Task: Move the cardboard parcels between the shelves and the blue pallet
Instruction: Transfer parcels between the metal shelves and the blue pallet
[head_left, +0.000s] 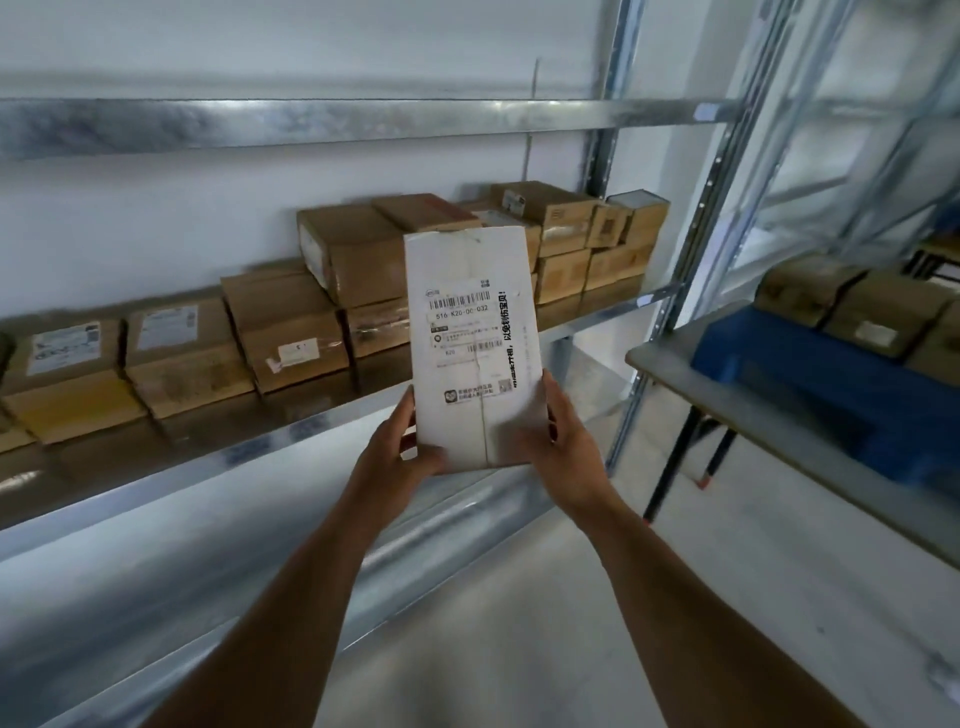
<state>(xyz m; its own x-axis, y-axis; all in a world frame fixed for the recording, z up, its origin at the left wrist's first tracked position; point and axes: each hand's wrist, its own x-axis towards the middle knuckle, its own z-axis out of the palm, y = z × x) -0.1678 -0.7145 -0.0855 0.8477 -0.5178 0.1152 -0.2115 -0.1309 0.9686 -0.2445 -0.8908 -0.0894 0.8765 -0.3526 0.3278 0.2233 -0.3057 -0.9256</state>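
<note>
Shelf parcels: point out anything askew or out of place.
The brown box mid-shelf sits tilted against the stack behind it, not flat like its neighbours. The white parcel, held by the left hand and right hand, differs from the brown ones.

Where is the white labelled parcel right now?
In the head view, centre frame, the white labelled parcel is held upright between the left hand and right hand, before the metal shelf of brown cardboard boxes.

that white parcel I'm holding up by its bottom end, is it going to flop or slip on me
The white parcel probably stays stiff: it stands straight above both hands. It seems light, since left hand and right hand pinch only its lower end. Its smooth face may slip.
</note>
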